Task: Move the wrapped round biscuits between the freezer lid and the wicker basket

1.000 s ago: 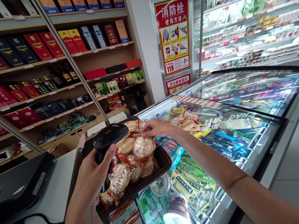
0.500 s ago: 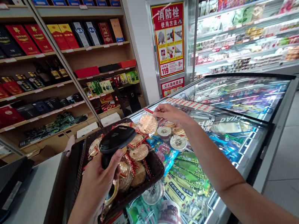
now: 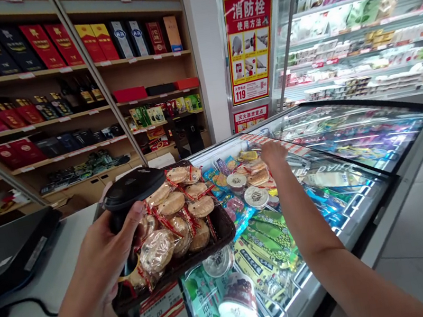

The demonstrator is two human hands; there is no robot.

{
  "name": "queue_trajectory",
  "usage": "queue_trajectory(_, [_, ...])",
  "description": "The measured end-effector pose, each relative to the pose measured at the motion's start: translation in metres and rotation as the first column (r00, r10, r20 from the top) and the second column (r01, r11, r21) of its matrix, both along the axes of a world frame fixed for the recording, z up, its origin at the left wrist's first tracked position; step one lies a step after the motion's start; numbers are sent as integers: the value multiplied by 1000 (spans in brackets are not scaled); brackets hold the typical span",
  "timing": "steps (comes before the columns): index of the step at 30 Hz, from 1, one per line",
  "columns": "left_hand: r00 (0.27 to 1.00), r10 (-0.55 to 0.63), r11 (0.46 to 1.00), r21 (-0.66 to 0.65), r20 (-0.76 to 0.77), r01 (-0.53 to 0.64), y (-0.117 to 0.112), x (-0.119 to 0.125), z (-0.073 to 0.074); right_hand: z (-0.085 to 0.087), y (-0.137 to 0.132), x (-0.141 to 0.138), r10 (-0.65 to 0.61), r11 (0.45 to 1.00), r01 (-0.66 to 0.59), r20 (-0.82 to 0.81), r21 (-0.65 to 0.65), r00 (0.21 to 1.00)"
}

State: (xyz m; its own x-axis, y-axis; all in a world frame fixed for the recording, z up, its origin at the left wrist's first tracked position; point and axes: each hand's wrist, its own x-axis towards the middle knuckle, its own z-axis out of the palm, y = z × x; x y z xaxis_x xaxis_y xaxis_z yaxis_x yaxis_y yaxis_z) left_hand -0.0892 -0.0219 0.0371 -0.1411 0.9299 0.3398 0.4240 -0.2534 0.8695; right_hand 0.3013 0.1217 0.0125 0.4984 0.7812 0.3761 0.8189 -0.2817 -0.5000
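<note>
My left hand [image 3: 103, 250] is wrapped around the handle of a black handheld barcode scanner [image 3: 133, 187], head up. Close beside it, a dark brown woven tray [image 3: 223, 233] holds several round, flat pastries [image 3: 171, 203] in clear wrappers with red edging. The tray rests on the left part of a glass-topped freezer. My right hand [image 3: 274, 153] reaches across the freezer, right of the tray, next to a small pile of wrapped pastries [image 3: 257, 175]. Its fingers point away from me and are blurred, so whether they hold anything is hidden.
Ice cream tubs [image 3: 238, 304] and green ice pop packs [image 3: 266, 238] show in the freezer [image 3: 407, 175]. A counter [image 3: 72, 266] at left carries a black device [image 3: 13, 254] with a cable. Shelves of boxed bottles [image 3: 41, 43] stand behind; a refrigerated display [image 3: 369, 37] is at back right.
My right hand, which pinched a wrapped pastry above the tray's far edge, has moved right to the pile; that pastry no longer shows. The scanner has moved left, and the view has shifted slightly.
</note>
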Motion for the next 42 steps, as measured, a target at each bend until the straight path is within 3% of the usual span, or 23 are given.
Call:
queue_trajectory(1, [1000, 16, 1000, 8, 9, -16, -2, -3, 1, 4, -4, -10, -45, 999, 44, 22, 15, 999])
queue_trajectory(3, [999, 36, 999, 24, 38, -37, -5, -5, 3, 13, -17, -46, -10, 998, 3, 106, 64, 994])
queue_trajectory(5, [996, 41, 998, 40, 74, -44, -8, -4, 5, 17, -35, -96, 255, 963, -265, 143, 51, 956])
queue_trajectory(6, [996, 34, 998, 46, 83, -38, -10, -3, 6, 16, -46, -123, 399, 913, -406, 117, 41, 909])
queue_trajectory(8, [997, 2, 999, 48, 80, -5, -12, -1, 7, 7, -68, -172, 650, 759, -649, 5, -56, 760])
queue_trajectory(10, [997, -35, 998, 55, 67, 32, -14, 1, 8, -10, -85, -207, 784, 609, -786, -68, -104, 616])
queue_trajectory(12, [997, -43, 998, 53, 60, 40, -15, 4, 9, -26, -94, -225, 815, 563, -820, -97, -106, 572])
queue_trajectory(14, [997, -38, 999, 35, 64, 36, -17, 7, 10, -39, -95, -231, 809, 564, -822, -152, -77, 568])
queue_trajectory(16, [997, -38, 999, 20, 64, 36, -18, 9, 10, -47, -91, -232, 796, 560, -828, -256, -32, 549])
queue_trajectory(19, [999, -30, 999, 17, 38, 30, -18, 11, 10, -48, -82, -228, 777, 526, -848, -443, 63, 448])
queue_trajectory(22, [1000, -19, 1000, -7, 5, 19, -17, 11, 10, -36, -70, -213, 742, 501, -851, -584, 158, 328])
queue_trajectory(23, [1000, -17, 1000, -16, -4, 17, -16, 11, 9, -28, -66, -204, 746, 506, -843, -583, 181, 322])
queue_trajectory(24, [1000, -16, 1000, -27, -14, 15, -16, 11, 9, -20, -62, -192, 760, 524, -828, -548, 199, 349])
queue_trajectory(26, [999, -12, 999, -54, -37, 10, -14, 11, 8, -3, -55, -164, 776, 596, -770, -410, 229, 478])
queue_trajectory(28, [998, -20, 997, -80, -56, 15, -10, 10, 5, 13, -49, -132, 728, 685, -683, -277, 251, 628])
queue_trajectory(30, [996, -52, 994, -99, -77, 44, -4, 9, 2, 22, -45, -103, 669, 741, -614, -225, 272, 708])
queue_trajectory(32, [990, -90, 990, -117, -112, 77, 3, 10, -3, 27, -44, -81, 657, 752, -593, -246, 289, 713])
queue_trajectory(35, [980, -113, 988, -125, -166, 93, 12, 14, -8, 28, -44, -65, 680, 734, -611, -336, 298, 652])
queue_trajectory(42, [989, -130, 991, 8, -70, 131, 4, 35, -8, 29, -47, -67, 726, 685, -665, -364, 300, 584])
